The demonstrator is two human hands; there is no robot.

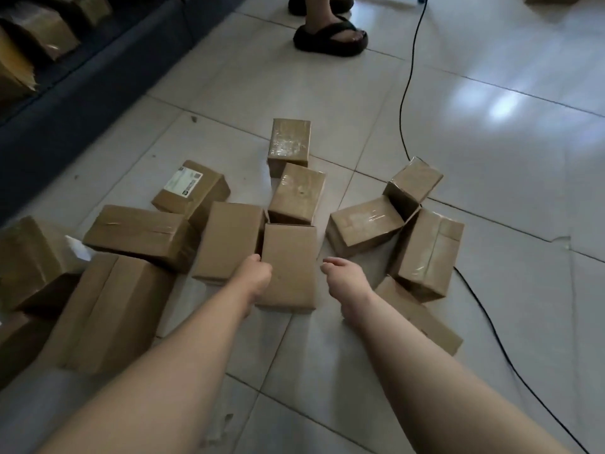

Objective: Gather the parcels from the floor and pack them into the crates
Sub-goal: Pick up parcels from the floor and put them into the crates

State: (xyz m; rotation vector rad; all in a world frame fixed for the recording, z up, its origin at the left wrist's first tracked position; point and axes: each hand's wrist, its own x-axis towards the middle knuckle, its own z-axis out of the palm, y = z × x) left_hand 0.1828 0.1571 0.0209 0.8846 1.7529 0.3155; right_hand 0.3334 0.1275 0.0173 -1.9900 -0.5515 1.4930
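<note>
Several brown cardboard parcels lie scattered on the tiled floor. A plain parcel [289,263] lies flat in the middle, right in front of me. My left hand [257,273] is at its left edge, fingers curled against the side. My right hand [343,276] hovers just right of the same parcel, fingers loosely bent and apart, holding nothing. Other parcels surround it: a taped one [296,193] just beyond, a labelled one [191,188] to the left, a large one [111,309] at near left. No crate is in view.
A black cable [404,103] runs across the floor at right, passing under the right-hand parcels [425,250]. Another person's feet in black sandals [330,36] stand at the top. A dark shelf [65,93] holding boxes lines the left side.
</note>
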